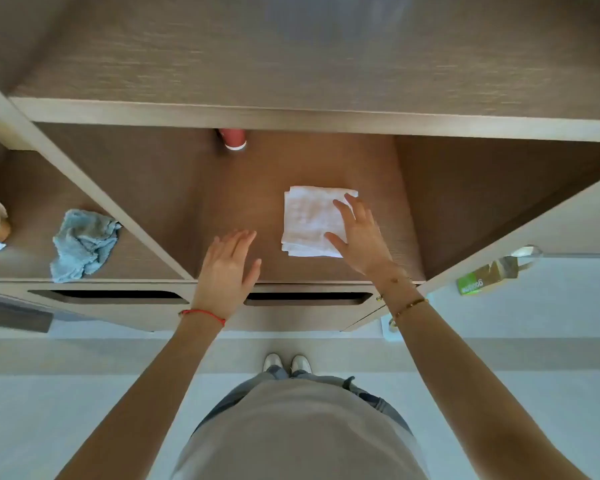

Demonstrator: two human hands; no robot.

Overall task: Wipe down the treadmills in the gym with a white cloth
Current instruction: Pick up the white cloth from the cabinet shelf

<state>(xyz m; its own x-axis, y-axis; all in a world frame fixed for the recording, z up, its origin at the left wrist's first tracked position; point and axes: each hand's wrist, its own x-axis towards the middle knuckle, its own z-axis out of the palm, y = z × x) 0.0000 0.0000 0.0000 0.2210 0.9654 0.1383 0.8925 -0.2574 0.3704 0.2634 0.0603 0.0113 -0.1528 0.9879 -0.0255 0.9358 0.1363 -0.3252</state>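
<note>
A folded white cloth [307, 221] lies flat on the brown floor of an open shelf compartment [187, 209]. My right hand [361, 237] is over the cloth's right side, fingers spread and straight, with the thumb by its lower edge. My left hand [227, 271] hovers open to the left of the cloth, above the shelf's front edge, holding nothing. No treadmill is in view.
A crumpled blue cloth [82, 244] lies in the compartment to the left. A red cup [234, 139] stands at the back under the upper shelf [326, 119]. A cabinet door [520, 244] hangs open at the right with a green-labelled bottle [489, 275]. Two slots run below the shelf.
</note>
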